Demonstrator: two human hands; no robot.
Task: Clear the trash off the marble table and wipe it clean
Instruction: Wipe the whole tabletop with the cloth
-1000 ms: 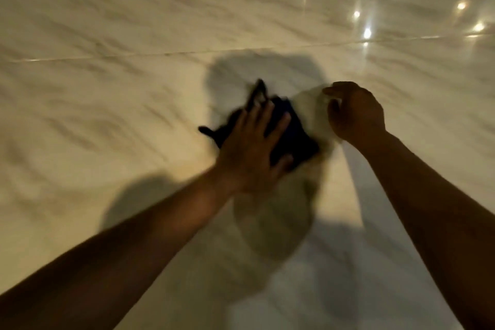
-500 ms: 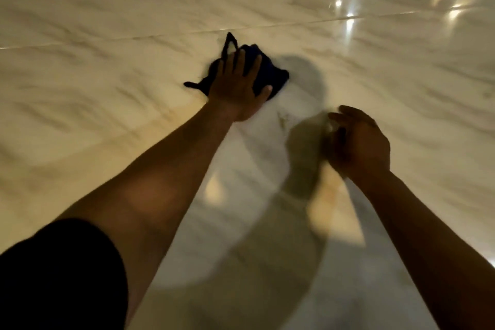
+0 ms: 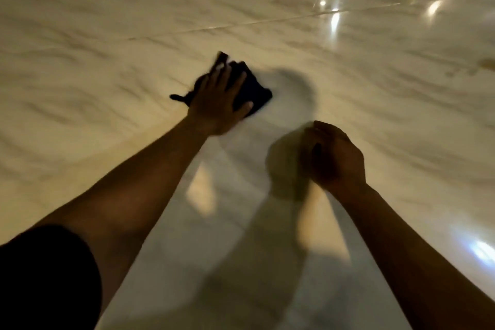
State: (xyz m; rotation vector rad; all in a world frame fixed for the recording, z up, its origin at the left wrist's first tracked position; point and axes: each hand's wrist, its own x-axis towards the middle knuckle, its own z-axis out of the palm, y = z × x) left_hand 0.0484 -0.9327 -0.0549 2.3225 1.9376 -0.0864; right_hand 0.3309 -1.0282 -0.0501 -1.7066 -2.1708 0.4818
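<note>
A dark cloth (image 3: 254, 91) lies crumpled on the pale veined marble table (image 3: 107, 21). My left hand (image 3: 218, 103) presses flat on top of it, fingers spread, arm stretched forward. My right hand (image 3: 333, 158) hovers low over the marble to the right and nearer to me, its fingers curled inward; I cannot see anything in it. The frame is blurred by motion.
A thin seam (image 3: 267, 21) crosses the marble beyond the cloth. Ceiling lights reflect at the far right (image 3: 333, 17). A brownish smudge (image 3: 486, 63) sits at the right edge. Shadows of my arms fall on the surface between my hands.
My left hand pushed the cloth away from me and to the left, then drew it back slightly. My right hand dropped nearer to me and stayed curled.
</note>
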